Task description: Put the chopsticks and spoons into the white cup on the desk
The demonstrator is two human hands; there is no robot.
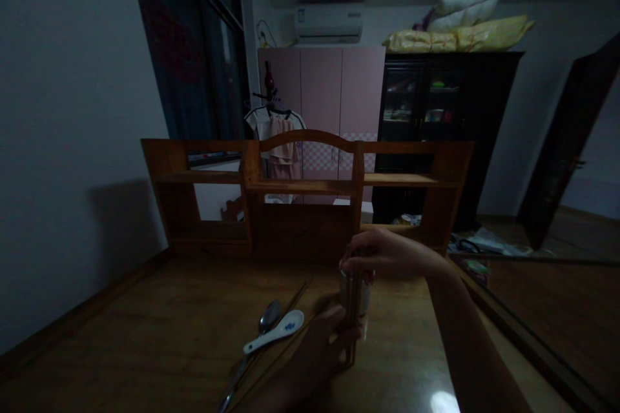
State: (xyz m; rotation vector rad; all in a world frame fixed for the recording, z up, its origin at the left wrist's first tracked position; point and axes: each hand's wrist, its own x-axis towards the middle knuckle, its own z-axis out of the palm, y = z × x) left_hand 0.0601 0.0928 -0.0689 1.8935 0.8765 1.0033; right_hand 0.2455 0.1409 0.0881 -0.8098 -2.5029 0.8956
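Holding a few brown chopsticks [355, 303] on end, to the right of the white spoon [278, 332] as I look down. They're thin, straight & smooth-looking, approx parallel, bunched close, w/ lower ends showing below my L fingers; exact no. unclear, light's v. dim. R hand [371, 251] has a narrow pinch on the upper ends, thumb & fingertips together, wrist bent over, higher than the white spoon. L hand [334, 335] is just right of the white spoon, fingers narrow & curled at the sticks' lower part; can't tell if they're pressing or only touching. Right behind the sticks, also right of the white spoon, is a pale container [365, 300], mostly hidden by sticks & hands. White spoon has a blue mark in its bowl; its handle crosses over a metal spoon [269, 316], whose shiny bowl sits just beyond. More thin sticks [296, 295] lie flat by the white spoon, on the same wood desk [184, 316]. Wood shelf [300, 187] stands well beyond the white spoon.
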